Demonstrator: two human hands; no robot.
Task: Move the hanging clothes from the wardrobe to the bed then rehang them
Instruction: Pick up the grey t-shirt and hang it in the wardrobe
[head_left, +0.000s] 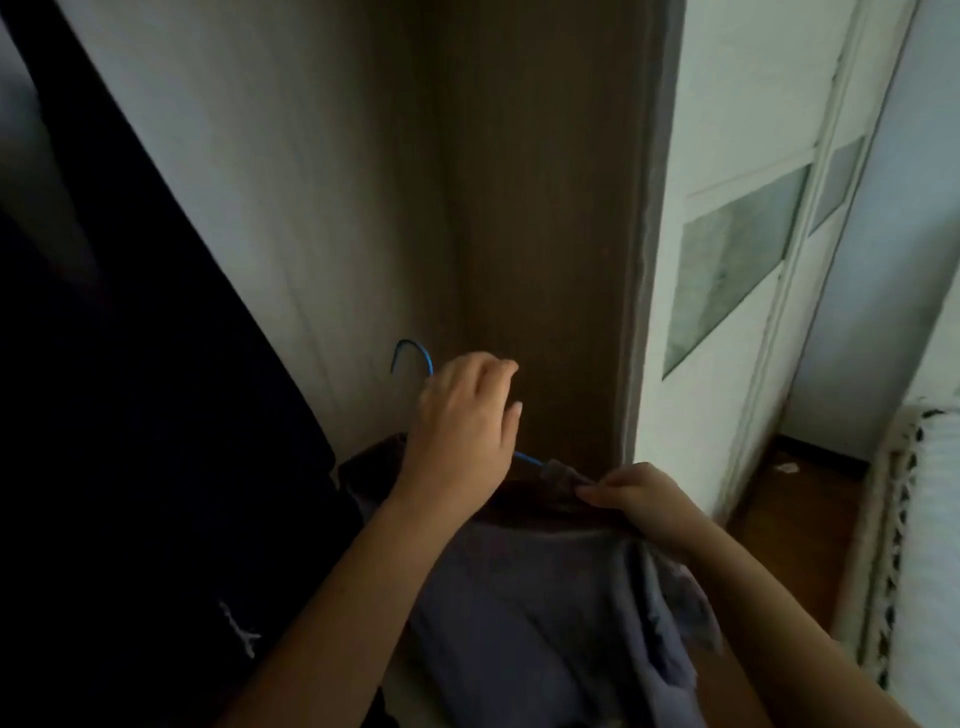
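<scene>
Fabric fills the nearest part of the view: a grey garment hangs in loose folds between both forearms, and its lower part is cut off by the bottom edge. The right hand pinches a bunched corner of this cloth with thumb and fingertips, right where one arm of a blue hanger slips into it. The left hand sits higher and further in, its back to the camera and fingers curled round the hanger's neck. The fingertips and the wire they grip are hidden behind the hand, and only the hook stands free above the knuckles. The hook touches nothing, and no rail is in view.

To the left a dark garment hangs in a broad slant, just beside the grey one. It is so deep in shadow that only a small pale mark low on it can be made out.

Behind the hands the wardrobe's pale back panel meets a brown side panel in a corner, with open room above the hook. The wardrobe's front edge runs upright close to the right hand.

Beyond that edge stands a white door with frosted panes. A strip of wooden floor lies below it, and a fringed white textile is cut off at the right border.
</scene>
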